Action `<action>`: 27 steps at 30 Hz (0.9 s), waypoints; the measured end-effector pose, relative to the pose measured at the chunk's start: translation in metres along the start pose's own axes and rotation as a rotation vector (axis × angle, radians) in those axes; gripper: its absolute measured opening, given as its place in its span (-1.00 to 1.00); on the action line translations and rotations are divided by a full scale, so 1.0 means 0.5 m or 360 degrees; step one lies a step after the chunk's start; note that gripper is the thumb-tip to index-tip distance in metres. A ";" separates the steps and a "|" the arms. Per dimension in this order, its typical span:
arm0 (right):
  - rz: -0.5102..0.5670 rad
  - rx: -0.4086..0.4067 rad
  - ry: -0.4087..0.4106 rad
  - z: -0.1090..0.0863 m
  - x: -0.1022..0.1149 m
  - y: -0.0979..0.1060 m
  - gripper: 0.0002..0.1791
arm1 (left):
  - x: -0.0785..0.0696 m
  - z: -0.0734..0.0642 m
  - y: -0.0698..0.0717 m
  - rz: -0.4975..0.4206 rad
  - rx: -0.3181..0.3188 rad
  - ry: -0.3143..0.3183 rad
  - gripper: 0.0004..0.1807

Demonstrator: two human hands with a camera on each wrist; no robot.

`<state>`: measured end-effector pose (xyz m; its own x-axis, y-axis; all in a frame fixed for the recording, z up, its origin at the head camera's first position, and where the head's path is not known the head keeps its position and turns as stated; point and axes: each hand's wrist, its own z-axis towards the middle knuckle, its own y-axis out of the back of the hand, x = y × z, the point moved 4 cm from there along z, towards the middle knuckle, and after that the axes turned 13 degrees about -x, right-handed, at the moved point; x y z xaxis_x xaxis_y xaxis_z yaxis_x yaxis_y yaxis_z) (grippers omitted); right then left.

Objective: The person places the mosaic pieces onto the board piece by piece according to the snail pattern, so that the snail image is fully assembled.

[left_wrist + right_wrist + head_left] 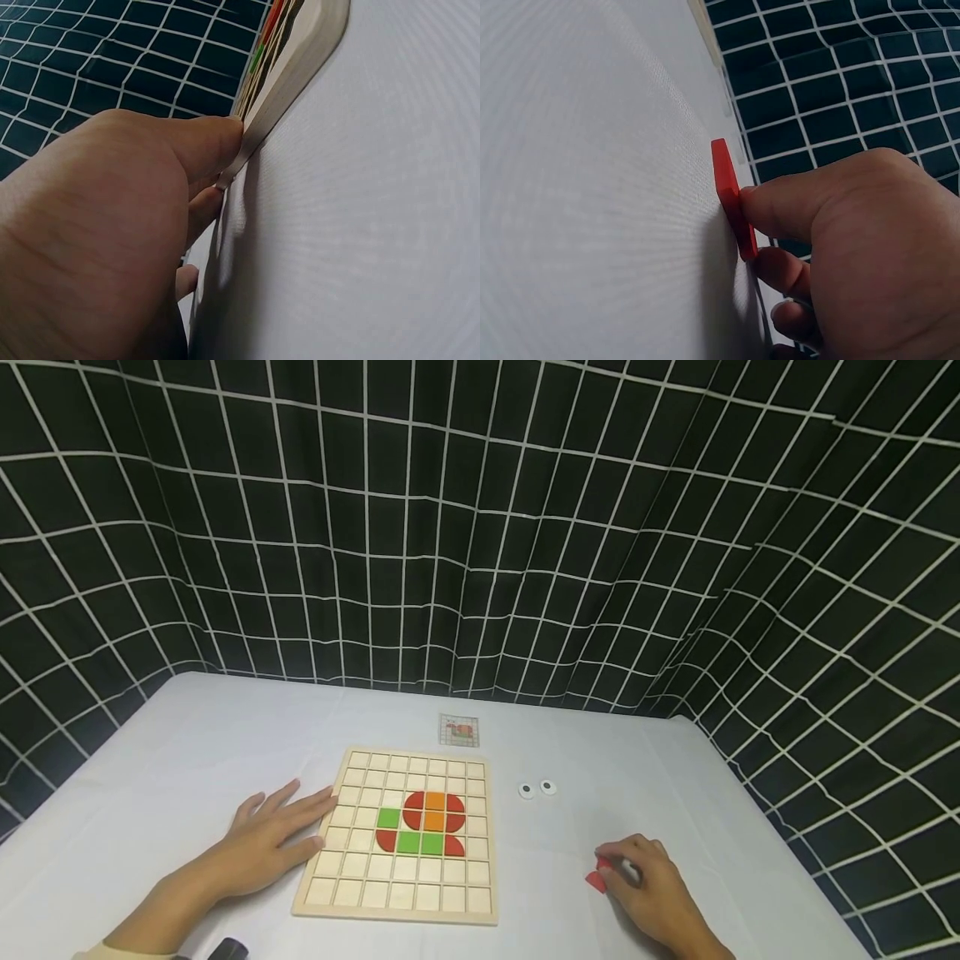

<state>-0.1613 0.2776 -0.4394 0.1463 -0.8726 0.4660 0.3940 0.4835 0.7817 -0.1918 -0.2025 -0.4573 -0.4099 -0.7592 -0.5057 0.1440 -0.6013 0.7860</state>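
Observation:
My right hand point(647, 887) is low on the right of the table and pinches a red piece point(731, 191) between thumb and fingers, just above the white cloth. In the head view the red shows as two patches, and I cannot tell whether they are one piece or two. With fingers spread and fairly straight, my left hand point(262, 843) touches the left edge of a wooden grid board point(397, 913). On the board lie rounded red pieces point(413, 811), orange squares point(434, 801) and green squares point(408, 842). The left wrist view shows the thumb point(217, 142) against the board's side.
Two white eye discs point(527, 790) with dark centres lie right of the board. Behind it is a small picture card point(458, 731) with a similar coloured figure. A black cloth point(420, 527) with white grid lines hangs round the table point(247, 718). A dark object point(228, 950) shows at the bottom left.

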 end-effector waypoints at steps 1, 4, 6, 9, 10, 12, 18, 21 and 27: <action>-0.0002 -0.0003 0.0001 0.000 0.000 0.000 -0.78 | 0.001 0.000 -0.001 0.0001 0.0002 0.0000 -0.44; -0.0010 -0.0008 -0.0015 0.000 0.000 0.000 -0.78 | 0.003 -0.001 -0.003 0.0001 0.0008 0.0004 -0.44; -0.0023 0.0000 -0.0044 0.001 -0.002 0.000 -0.76 | 0.004 -0.001 -0.003 0.0000 0.0014 0.0007 -0.44; -0.0054 0.0025 -0.0079 0.003 -0.003 0.000 -0.76 | 0.004 0.000 -0.002 -0.0002 0.0021 0.0009 -0.43; -0.0059 0.0031 -0.0089 0.003 -0.003 0.000 -0.76 | 0.004 0.001 -0.002 -0.0002 0.0023 0.0009 -0.43; -0.0072 0.0038 -0.0099 0.003 -0.004 0.000 -0.77 | 0.003 0.001 -0.001 -0.0001 0.0028 0.0010 -0.43; -0.0090 0.0032 -0.0081 0.004 -0.003 0.006 -0.73 | 0.004 0.002 -0.002 0.0001 0.0033 0.0013 -0.43; -0.0091 0.0058 -0.0079 0.003 -0.003 0.007 -0.71 | 0.002 0.002 -0.001 -0.0005 0.0031 0.0008 -0.44; -0.0101 0.0104 -0.0099 0.002 -0.006 0.003 -0.74 | -0.001 0.001 0.004 -0.0021 0.0026 -0.0006 -0.43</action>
<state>-0.1619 0.2808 -0.4395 0.0657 -0.8966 0.4379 0.3402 0.4327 0.8349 -0.1918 -0.2032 -0.4555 -0.4150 -0.7503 -0.5146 0.1237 -0.6069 0.7851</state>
